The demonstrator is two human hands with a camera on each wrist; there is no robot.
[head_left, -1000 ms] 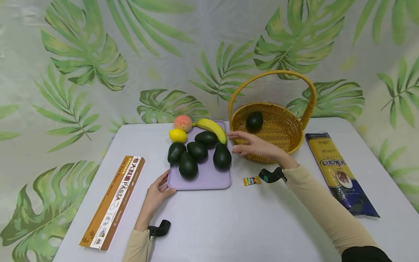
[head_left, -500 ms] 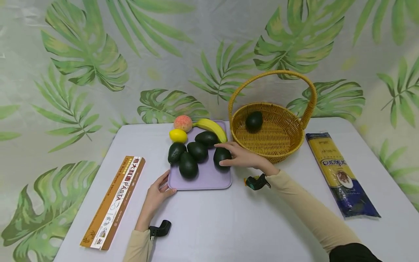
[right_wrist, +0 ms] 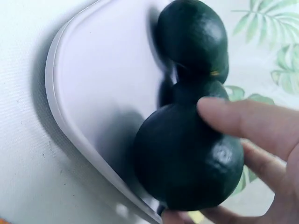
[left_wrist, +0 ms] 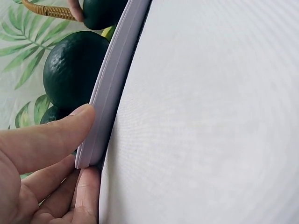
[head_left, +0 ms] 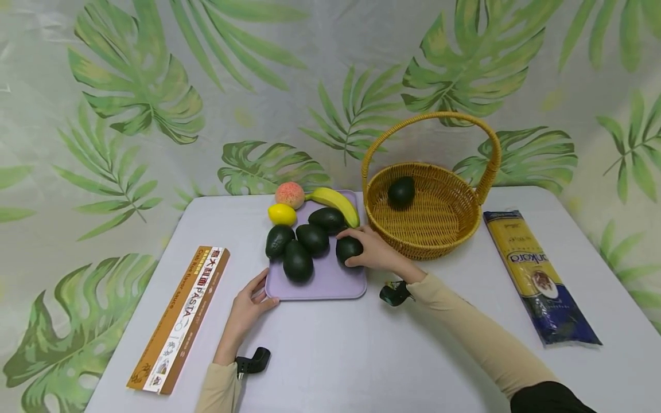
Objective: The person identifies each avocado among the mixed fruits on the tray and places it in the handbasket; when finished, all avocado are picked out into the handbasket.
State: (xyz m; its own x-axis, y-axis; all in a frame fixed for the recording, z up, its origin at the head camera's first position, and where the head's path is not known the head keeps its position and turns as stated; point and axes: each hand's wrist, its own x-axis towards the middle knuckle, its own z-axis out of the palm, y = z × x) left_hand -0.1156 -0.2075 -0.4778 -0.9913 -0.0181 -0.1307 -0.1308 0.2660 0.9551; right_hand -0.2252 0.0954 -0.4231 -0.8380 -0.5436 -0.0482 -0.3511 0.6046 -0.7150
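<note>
My right hand (head_left: 374, 248) grips a dark green avocado (head_left: 348, 251) at the right side of the lilac tray (head_left: 330, 287), thumb on one side and fingers round the other. In the right wrist view that avocado (right_wrist: 182, 158) fills the middle, close over the tray's edge. At the tray's front left corner, my left hand (head_left: 250, 304) pinches the rim, its thumb (left_wrist: 70, 133) on top and fingers below. Several more avocados (head_left: 298, 261) lie on the tray with a yellow lemon (head_left: 282, 214), a peach (head_left: 290, 195) and a banana (head_left: 334, 204).
Right of the tray stands a wicker basket (head_left: 428, 249) with a tall handle and one avocado (head_left: 401, 192) inside. A long pasta box (head_left: 178, 321) lies at the left, a yellow and blue packet (head_left: 539, 275) at the right. My right wrist camera mostly covers a small wrapped candy.
My right hand has come from beside the basket down to the left and closed round the rightmost avocado on the tray. The left hand has stayed at the tray corner.
</note>
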